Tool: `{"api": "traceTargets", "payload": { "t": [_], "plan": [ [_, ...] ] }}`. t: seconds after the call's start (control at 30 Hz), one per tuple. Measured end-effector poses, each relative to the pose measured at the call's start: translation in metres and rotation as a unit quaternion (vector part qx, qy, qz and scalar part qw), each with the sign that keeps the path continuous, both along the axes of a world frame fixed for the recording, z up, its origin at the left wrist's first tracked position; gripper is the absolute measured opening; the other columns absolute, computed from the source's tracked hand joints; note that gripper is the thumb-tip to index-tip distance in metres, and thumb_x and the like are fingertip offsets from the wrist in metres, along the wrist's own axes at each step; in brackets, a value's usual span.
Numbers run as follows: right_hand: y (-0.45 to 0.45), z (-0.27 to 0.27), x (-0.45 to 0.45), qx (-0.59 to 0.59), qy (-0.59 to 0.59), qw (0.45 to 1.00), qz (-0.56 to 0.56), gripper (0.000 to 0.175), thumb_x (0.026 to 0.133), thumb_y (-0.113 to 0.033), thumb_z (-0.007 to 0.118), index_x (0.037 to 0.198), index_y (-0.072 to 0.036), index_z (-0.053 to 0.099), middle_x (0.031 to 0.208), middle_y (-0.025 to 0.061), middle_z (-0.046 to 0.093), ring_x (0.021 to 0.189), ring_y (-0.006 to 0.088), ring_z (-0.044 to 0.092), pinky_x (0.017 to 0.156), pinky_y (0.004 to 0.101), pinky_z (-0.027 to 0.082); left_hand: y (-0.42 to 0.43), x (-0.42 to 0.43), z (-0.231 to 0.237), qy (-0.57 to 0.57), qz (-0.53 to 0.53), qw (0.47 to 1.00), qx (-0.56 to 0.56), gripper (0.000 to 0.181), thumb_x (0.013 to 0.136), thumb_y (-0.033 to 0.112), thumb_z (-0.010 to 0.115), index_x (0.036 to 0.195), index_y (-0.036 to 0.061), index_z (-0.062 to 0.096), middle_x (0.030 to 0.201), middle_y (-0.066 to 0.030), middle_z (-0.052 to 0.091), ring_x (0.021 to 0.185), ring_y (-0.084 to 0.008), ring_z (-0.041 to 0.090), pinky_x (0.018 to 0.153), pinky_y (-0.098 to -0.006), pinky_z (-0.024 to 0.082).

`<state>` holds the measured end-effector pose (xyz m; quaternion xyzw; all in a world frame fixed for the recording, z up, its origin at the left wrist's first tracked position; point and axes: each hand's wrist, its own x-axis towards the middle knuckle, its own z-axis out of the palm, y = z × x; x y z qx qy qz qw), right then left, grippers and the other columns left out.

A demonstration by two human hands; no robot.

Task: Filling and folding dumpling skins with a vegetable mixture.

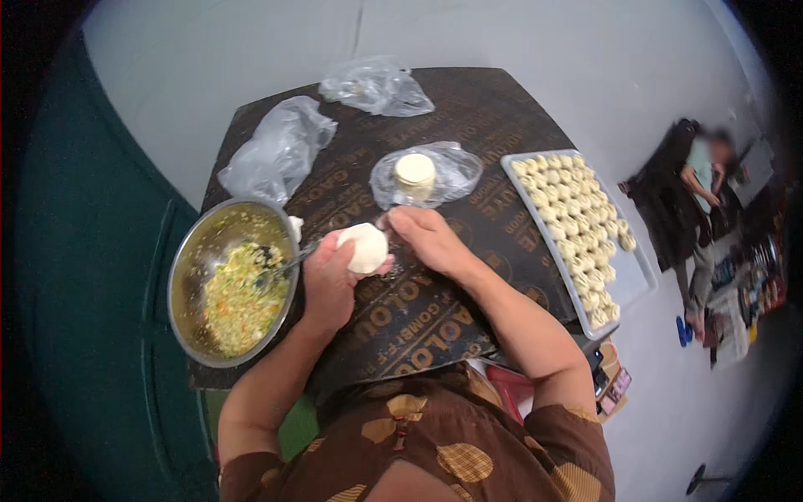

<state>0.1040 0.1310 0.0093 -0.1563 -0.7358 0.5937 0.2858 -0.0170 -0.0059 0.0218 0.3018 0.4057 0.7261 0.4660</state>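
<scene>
My left hand (331, 285) holds a round white dough wrapper (368, 248), its thumb lying on top. Just right of the wrapper is my right hand (428, 240), its fingers bent together; whether something is between them cannot be told. Beyond my hands, a stack of round dough wrappers (415, 169) stands on a clear plastic bag (456, 169). At the left, a steel bowl (180, 320) contains a chopped filling (241, 310) of yellow, green and orange bits, with a metal utensil (290, 263) leaning in it.
A pale plastic tray (633, 285) at the right bears rows of pleated dumplings (571, 219). Crumpled plastic bags (276, 150) (376, 88) lie at the far side of the dark printed board table (483, 125). A person (702, 182) sits farther off to the right.
</scene>
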Motion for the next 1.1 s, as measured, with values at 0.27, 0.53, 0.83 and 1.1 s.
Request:
{"api": "traceTargets", "payload": {
  "t": [0.27, 0.53, 0.83, 1.1],
  "plan": [
    [-0.009, 0.006, 0.003, -0.020, 0.000, 0.999, 0.028, 0.018, 0.090, -0.017, 0.057, 0.085, 0.000, 0.061, 0.074, -0.0024, 0.058, 0.069, 0.0050, 0.049, 0.062, 0.0231, 0.042, 0.000, 0.003, -0.004, 0.006, 0.014, 0.999, -0.028, 0.027, 0.094, 0.010, 0.039, 0.113, -0.0075, 0.045, 0.105, -0.0190, 0.060, 0.087, -0.0292, 0.064, 0.076, -0.0393, 0.057],
    [-0.011, 0.010, 0.005, -0.078, -0.009, 0.997, 0.009, 0.015, 0.091, -0.017, 0.059, 0.087, -0.003, 0.061, 0.075, -0.0051, 0.056, 0.066, 0.0031, 0.045, 0.059, 0.0196, 0.037, 0.000, 0.004, -0.008, 0.051, 0.047, 0.997, -0.019, 0.026, 0.094, 0.012, 0.043, 0.110, -0.0079, 0.048, 0.102, -0.0167, 0.061, 0.086, -0.0237, 0.065, 0.075, -0.0382, 0.057],
    [-0.005, 0.001, 0.003, -0.057, 0.008, 0.998, -0.022, 0.012, 0.092, -0.013, 0.057, 0.087, -0.001, 0.059, 0.075, -0.0046, 0.054, 0.070, 0.0039, 0.047, 0.062, 0.0212, 0.041, 0.001, 0.004, -0.005, 0.061, 0.052, 0.996, -0.043, 0.033, 0.096, 0.018, 0.043, 0.111, -0.0102, 0.050, 0.104, -0.0191, 0.062, 0.089, -0.0264, 0.065, 0.074, -0.0398, 0.058],
    [-0.015, 0.015, 0.004, -0.173, -0.007, 0.985, 0.020, 0.014, 0.093, -0.019, 0.056, 0.090, -0.005, 0.058, 0.078, -0.0051, 0.054, 0.063, 0.0032, 0.042, 0.055, 0.0189, 0.034, -0.002, 0.002, -0.008, 0.057, 0.031, 0.997, -0.043, 0.032, 0.095, 0.017, 0.044, 0.109, -0.0108, 0.052, 0.101, -0.0194, 0.063, 0.086, -0.0270, 0.066, 0.073, -0.0390, 0.058]
  ]
}}
